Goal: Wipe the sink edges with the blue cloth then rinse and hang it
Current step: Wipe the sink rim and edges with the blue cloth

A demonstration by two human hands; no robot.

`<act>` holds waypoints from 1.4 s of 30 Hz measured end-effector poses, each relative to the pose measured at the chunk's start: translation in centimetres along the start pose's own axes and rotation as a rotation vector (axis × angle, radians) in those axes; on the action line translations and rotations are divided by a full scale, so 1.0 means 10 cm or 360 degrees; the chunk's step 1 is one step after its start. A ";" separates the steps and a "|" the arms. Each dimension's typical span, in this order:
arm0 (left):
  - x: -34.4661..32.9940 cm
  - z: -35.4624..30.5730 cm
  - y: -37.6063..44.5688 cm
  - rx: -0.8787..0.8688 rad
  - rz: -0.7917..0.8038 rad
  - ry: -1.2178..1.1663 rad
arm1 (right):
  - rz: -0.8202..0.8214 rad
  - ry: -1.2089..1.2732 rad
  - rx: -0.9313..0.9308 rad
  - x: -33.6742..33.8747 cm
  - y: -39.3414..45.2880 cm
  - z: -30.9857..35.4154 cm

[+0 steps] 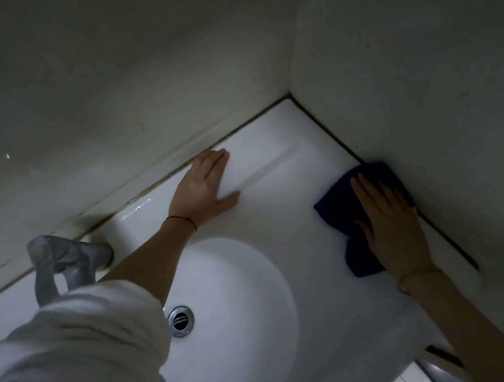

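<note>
The right hand [392,228] lies flat, fingers spread, pressing the blue cloth [350,210] onto the right rim of the sink [289,188], close against the dark sealant joint [445,237] where the rim meets the side wall [415,75]. The cloth is bunched under the palm, with its far corner reaching toward the joint and a fold trailing back toward the wrist. The left hand [205,185] rests open and empty, palm down, on the back rim just beside the rear wall joint — it looks like a brace for the reach across the basin [251,280].

The step in hand appears to be wiping the right-hand edge. To do it well, I would keep the palm flat so the cloth stays spread and not rolled up, run it along the joint line toward the corner, and let the cloth edge ride into the seam where grime seems darkest. The back edge near the faucet [70,260] shows dark marks along its joint, so that stretch likely needs firmer pressure. The drain [180,319] sits open in the basin, and rinsing and hanging are not yet begun.

No brand, label or writing can be read anywhere — the light is dim and the surfaces are plain white
</note>
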State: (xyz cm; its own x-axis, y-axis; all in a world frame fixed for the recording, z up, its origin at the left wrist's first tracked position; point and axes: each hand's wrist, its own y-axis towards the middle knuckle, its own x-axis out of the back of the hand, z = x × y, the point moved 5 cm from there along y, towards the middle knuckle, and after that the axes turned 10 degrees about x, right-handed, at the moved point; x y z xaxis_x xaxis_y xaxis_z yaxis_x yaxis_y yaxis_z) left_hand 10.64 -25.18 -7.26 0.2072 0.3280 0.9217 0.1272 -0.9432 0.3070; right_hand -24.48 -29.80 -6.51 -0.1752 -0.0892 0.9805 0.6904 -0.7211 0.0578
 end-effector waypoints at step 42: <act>0.01 -0.02 0.01 0.0018 0.0033 0.0032 | 0.0046 0.0146 0.0210 -0.07 1.38 0.26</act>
State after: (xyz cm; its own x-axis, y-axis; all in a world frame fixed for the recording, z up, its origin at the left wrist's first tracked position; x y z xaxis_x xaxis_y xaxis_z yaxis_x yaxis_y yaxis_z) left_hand 10.46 -25.27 -7.05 0.1901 0.3074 0.9324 0.1344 -0.9489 0.2854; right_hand -12.99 -37.93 -5.91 -0.2131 -0.1753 0.9612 0.7811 -0.6216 0.0598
